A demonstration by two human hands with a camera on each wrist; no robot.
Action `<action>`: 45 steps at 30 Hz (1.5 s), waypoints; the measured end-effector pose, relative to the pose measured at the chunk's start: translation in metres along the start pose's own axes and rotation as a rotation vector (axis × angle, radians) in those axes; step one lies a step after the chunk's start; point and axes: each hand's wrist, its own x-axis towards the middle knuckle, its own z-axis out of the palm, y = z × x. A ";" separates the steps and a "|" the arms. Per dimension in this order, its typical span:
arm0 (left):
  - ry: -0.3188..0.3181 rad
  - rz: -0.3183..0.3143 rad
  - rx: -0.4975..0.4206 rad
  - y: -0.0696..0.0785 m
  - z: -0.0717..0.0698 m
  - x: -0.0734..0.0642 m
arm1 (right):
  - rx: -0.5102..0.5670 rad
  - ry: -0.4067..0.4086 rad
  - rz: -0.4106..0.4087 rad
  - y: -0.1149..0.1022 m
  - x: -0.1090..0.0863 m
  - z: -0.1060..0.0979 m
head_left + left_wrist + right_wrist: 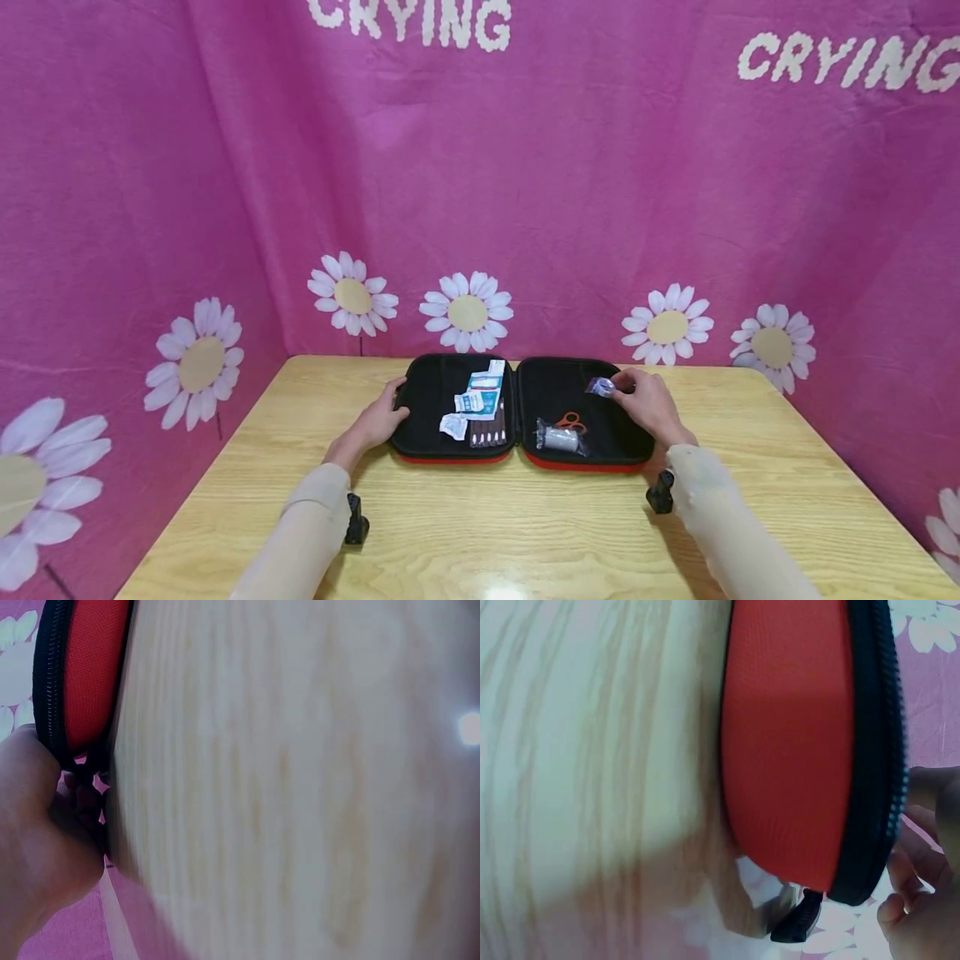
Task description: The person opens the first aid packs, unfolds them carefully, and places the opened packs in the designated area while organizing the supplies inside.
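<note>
A zip-up first-aid case (423, 404), black inside and red outside, lies unfolded on the table. My left hand (378, 423) grips its left edge, thumb over the rim; in the left wrist view that hand (30, 832) meets the zip edge. Above the right half, my right hand (652, 408) pinches a small clear and purple packet (602, 387). Below it in that half lie orange-handled scissors (572, 421) and a wrapped white bandage roll (561, 440). In the right wrist view the case wall (791, 735) hides part of the right hand (930, 877) and the packet.
The left half holds blue-white packets (483, 392), a small white packet (453, 426) and a dark strip with white-tipped sticks (487, 436). The wooden table (480, 517) reaches a pink flowered curtain (555, 208) behind. A zip pull (799, 922) hangs at the case's corner.
</note>
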 end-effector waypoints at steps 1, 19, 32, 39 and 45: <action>0.002 0.001 -0.004 0.000 0.000 0.000 | -0.008 0.006 0.000 0.000 -0.001 0.000; -0.005 -0.005 0.007 -0.003 0.000 0.002 | -0.136 -0.059 0.005 0.005 -0.003 0.008; -0.010 -0.011 0.025 -0.006 0.000 0.005 | -0.129 -0.078 -0.015 -0.009 -0.002 0.016; -0.019 -0.025 0.017 -0.002 -0.001 0.004 | -0.022 -0.137 -0.009 -0.016 0.004 0.023; -0.005 -0.013 0.030 -0.001 -0.001 0.001 | 0.012 -0.158 0.054 -0.019 0.004 0.027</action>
